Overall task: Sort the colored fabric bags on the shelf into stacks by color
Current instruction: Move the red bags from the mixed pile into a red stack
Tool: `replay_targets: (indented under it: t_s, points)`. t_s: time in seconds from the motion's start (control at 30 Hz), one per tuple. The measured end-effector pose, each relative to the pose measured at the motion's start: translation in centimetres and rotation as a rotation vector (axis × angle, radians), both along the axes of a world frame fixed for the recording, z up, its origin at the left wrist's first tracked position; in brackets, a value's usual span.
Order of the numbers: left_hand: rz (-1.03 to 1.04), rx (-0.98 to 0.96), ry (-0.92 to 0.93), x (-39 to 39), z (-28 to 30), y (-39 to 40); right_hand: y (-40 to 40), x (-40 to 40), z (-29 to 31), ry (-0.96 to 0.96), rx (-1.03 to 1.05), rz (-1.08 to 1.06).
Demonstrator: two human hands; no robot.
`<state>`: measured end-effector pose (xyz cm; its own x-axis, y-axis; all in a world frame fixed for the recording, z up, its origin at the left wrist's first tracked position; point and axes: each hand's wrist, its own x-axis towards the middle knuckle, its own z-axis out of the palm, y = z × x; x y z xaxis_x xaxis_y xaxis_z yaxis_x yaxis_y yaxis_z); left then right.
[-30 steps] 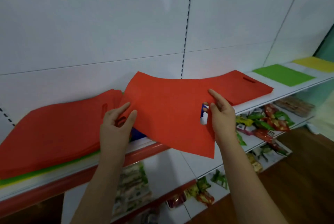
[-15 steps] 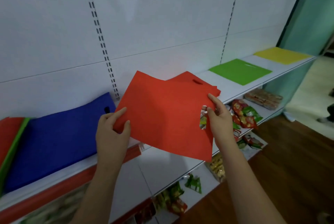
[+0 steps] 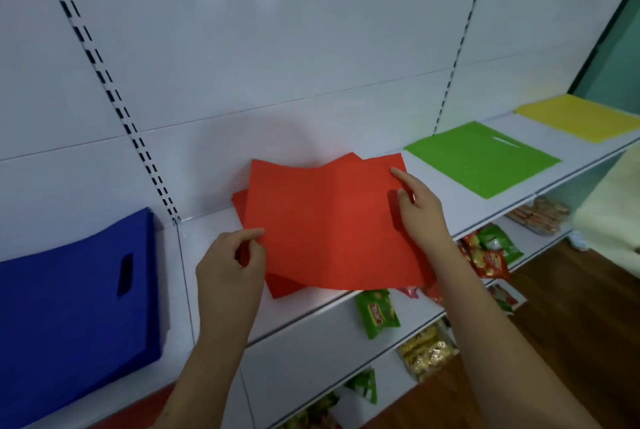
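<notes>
- Hands at work on a shop shelf [image 3: 311, 310]: a person lowers a red fabric bag [image 3: 329, 224] onto the red stack [image 3: 284, 284] already lying there, at the centre of the head view.
- Left hand [image 3: 230, 267], at the bag's 8 o'clock corner, pinches the fabric between thumb and curled fingers; right hand [image 3: 420, 210], at its 3 o'clock edge, grips that edge with the thumb on top and the index finger stretched along the fabric toward 11 o'clock.
- The bag hangs between the two hands, bowed with a fold down its middle, its long axis running roughly 8 to 2 o'clock, and sits directly above the stack, slightly askew to it. Both hands appear about equally near; the drop looks to be straight down, with a small turn to square the edges.
- Counted in view: one red bag in hand; at least one red bag beneath, the exact number hidden; one blue bag [image 3: 69, 317] at 8 o'clock; one green bag [image 3: 481, 158] at 2 o'clock; one yellow bag [image 3: 578, 118] beyond it.
- Snack packets [image 3: 377, 314] fill the lower shelves.
</notes>
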<state>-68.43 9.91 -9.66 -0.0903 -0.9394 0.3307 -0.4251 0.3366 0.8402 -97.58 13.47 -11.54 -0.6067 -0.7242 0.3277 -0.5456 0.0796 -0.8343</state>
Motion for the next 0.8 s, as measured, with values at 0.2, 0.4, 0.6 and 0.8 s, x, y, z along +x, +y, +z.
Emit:
replay_targets:
  t_s: [0.2,0.4,0.6,0.8]
  points:
    - [0.015,0.206,-0.304,-1.9,-0.5,-3.0,-7.7,-5.6,1.1,0.228,0.236,0.191]
    - [0.13,0.317,-0.541,-3.4,-1.8,-3.5,-11.2,-7.1,-0.5,0.107,0.376,0.361]
    - [0.194,0.346,-0.463,-5.7,-2.2,-3.3,-12.7,-8.1,0.2,-0.058,0.428,0.478]
    - [0.27,0.362,-0.44,-6.7,-2.5,-2.7,-12.6,-8.0,0.5,0.204,0.535,0.538]
